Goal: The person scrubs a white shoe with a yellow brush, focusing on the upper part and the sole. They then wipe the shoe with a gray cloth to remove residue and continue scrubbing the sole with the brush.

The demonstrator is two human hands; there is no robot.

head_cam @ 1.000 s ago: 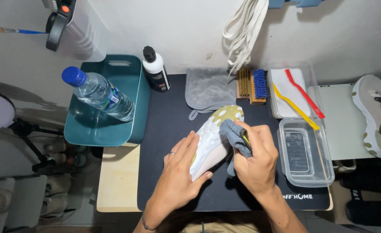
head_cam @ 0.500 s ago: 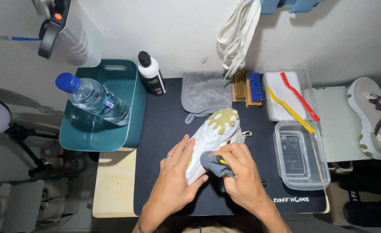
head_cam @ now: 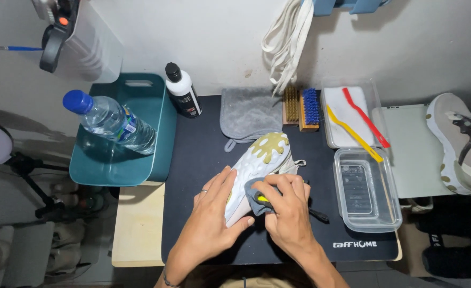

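Note:
A white sneaker [head_cam: 259, 160] with an olive-patched sole lies sole up on the black mat [head_cam: 203, 144], toe pointing away. My left hand [head_cam: 211, 213], a ring on one finger, grips its heel end from the left. My right hand [head_cam: 286, 210] presses a small grey cloth [head_cam: 254, 193] against the heel side of the sole. A black handle [head_cam: 318, 215] pokes out from under my right hand.
A teal basket [head_cam: 163, 128] holds a blue-capped water bottle [head_cam: 110, 121]. A black-and-white bottle [head_cam: 182, 90], a grey towel [head_cam: 249, 112] and two brushes [head_cam: 301, 106] line the back. Clear trays [head_cam: 392, 213] sit right, with a second sneaker [head_cam: 459, 144] beyond. White laces [head_cam: 289, 40] hang above.
My right hand has slid the grey cloth down the sole from the middle toward the heel end. My left hand keeps its grip on the sneaker.

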